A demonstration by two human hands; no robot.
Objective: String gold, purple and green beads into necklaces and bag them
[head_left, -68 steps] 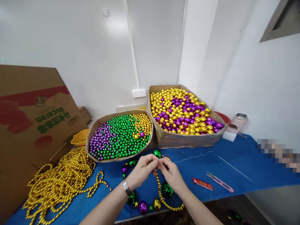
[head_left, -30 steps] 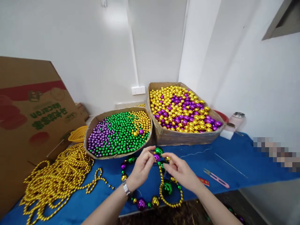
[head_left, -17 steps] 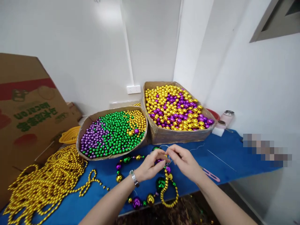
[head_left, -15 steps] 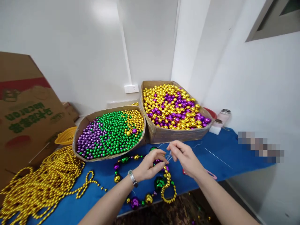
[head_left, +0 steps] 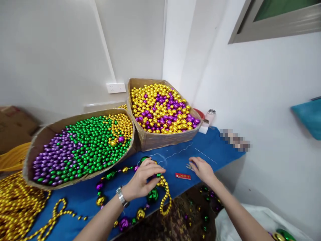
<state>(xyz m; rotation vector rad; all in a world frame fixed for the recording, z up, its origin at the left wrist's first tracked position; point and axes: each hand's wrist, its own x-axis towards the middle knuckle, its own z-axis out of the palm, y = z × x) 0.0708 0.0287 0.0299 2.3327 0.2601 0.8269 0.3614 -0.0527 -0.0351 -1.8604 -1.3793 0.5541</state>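
Note:
My left hand (head_left: 146,177), with a metal watch on its wrist, is closed in a pinch over the table. It holds clear thread (head_left: 164,163) at the end of a bead necklace (head_left: 124,223) of gold, green and purple beads. A loop of small gold beads (head_left: 165,201) hangs below the fingers, over the table edge. To the right, my right hand (head_left: 202,171) is closed around small scissors (head_left: 190,166), their metal blades pointing left; the fingers cover the handles. A red packet (head_left: 183,176) lies between my hands.
Two cardboard boxes of loose beads (head_left: 140,140) (head_left: 37,184) stand behind my hands. Gold bead strings (head_left: 20,204) pile at left. A needle (head_left: 205,155) lies on the blue cloth (head_left: 220,144). A pink bottle (head_left: 210,116) stands far right; a white bag (head_left: 250,217) is below.
My view has swung right. My right hand has let go of the thread, moved away from my left hand and taken up the scissors. The red packet is now uncovered.

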